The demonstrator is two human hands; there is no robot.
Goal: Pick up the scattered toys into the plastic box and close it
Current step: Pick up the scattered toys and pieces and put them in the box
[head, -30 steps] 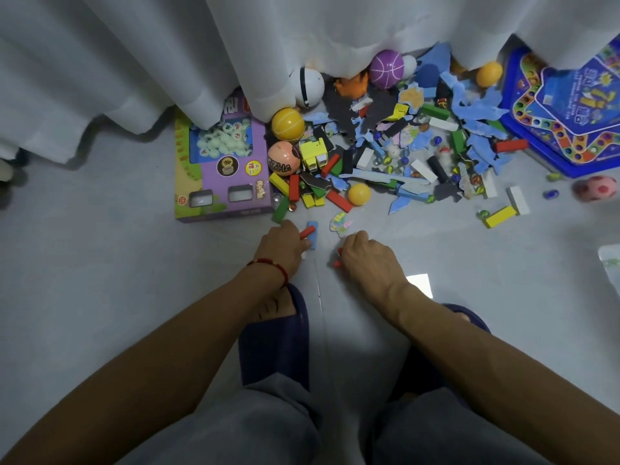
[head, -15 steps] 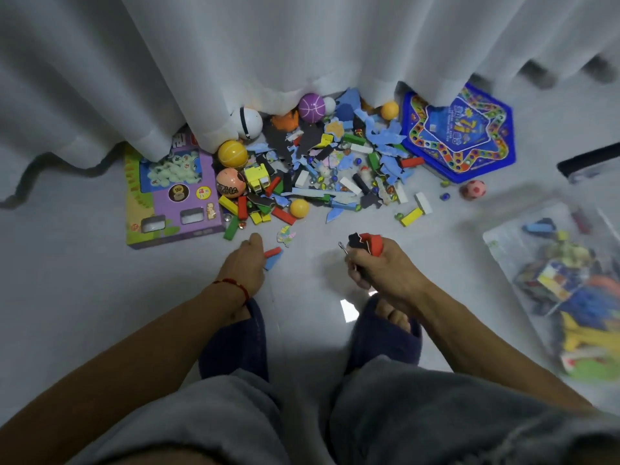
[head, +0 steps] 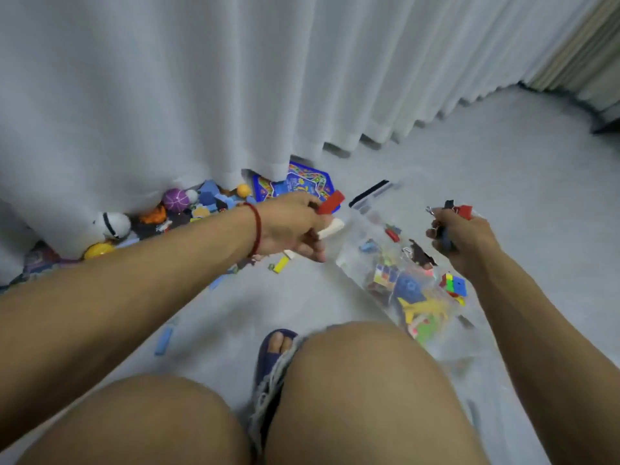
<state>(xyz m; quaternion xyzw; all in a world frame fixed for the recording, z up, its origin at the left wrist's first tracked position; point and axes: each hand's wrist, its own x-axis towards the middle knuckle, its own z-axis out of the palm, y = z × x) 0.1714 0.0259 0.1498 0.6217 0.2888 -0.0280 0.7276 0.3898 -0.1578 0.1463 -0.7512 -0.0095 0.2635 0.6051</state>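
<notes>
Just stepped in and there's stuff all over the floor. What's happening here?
A person is crouched, tidying toys. The left hand grips a red block and a white block; the right hand holds a fistful of small red and dark pieces. Both hover over the clear plastic box, already partly filled. A heap of colourful toys remains by the white curtain.

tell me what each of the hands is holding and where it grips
The left hand pinches a red block and a white block by their near ends. The right hand grips a small bunch of toys, too blurred to name.
</notes>
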